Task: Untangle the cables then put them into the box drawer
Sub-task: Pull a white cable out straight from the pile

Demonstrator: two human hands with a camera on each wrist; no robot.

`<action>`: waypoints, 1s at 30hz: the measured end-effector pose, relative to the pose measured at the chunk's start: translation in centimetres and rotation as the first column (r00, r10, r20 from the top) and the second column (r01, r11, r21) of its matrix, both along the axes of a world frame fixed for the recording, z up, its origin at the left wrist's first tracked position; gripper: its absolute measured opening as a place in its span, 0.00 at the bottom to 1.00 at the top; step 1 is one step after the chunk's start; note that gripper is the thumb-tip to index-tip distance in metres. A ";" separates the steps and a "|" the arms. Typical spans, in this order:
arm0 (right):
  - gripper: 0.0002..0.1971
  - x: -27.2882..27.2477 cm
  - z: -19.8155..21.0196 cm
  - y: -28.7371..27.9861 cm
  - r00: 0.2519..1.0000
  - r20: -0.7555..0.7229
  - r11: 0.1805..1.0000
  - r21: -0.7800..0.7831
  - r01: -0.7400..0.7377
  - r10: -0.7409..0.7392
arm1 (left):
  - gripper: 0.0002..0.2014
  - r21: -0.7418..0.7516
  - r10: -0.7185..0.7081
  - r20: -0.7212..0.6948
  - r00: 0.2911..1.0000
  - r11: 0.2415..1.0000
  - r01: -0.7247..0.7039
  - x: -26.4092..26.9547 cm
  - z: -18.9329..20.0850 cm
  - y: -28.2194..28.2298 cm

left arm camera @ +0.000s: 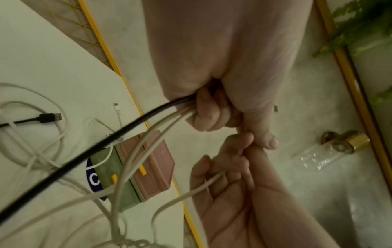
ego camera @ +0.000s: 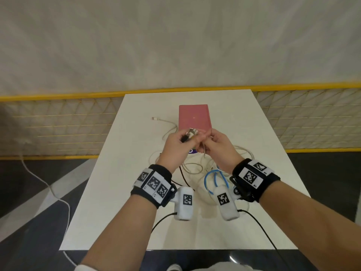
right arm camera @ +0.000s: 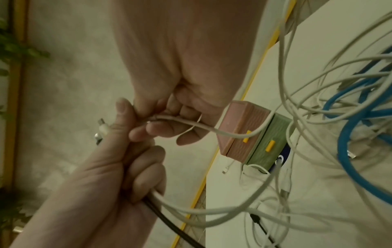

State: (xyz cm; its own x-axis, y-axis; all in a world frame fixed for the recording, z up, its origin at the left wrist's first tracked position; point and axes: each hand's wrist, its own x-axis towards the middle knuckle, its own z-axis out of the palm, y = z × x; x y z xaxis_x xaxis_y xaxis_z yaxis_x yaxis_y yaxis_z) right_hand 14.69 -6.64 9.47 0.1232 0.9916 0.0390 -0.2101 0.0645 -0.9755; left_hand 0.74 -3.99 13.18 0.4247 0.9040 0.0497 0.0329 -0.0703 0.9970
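A pink and green box drawer (ego camera: 194, 117) with yellow handles (right arm camera: 270, 146) stands shut at the table's far middle. My left hand (ego camera: 187, 137) is raised in front of it, fist curled round a bundle of cable ends: one black cable (left arm camera: 118, 134) and a few white cables (left arm camera: 148, 139), their plugs (ego camera: 191, 132) sticking out above the thumb. My right hand (ego camera: 207, 142) pinches one thin white cable (right arm camera: 191, 122) right beside the left fingers. Below the hands lies the tangle: white loops (ego camera: 192, 167) and a blue cable (ego camera: 214, 178).
A loose white plug end (ego camera: 154, 118) lies left of the box, a black USB plug (left arm camera: 49, 117) nearer me. Under the box is a blue sticker (left arm camera: 93, 179). A yellow rail (ego camera: 58, 95) with mesh runs behind the white table (ego camera: 117, 202). A white cord (ego camera: 48, 184) trails on the floor at left.
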 end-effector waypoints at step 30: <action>0.11 5.8 -1.1 -1.8 0.789 0.615 0.992 -0.114 0.059 0.023 | 0.12 0.224 0.384 0.012 0.923 0.899 -0.377 -5.9 6.5 2.1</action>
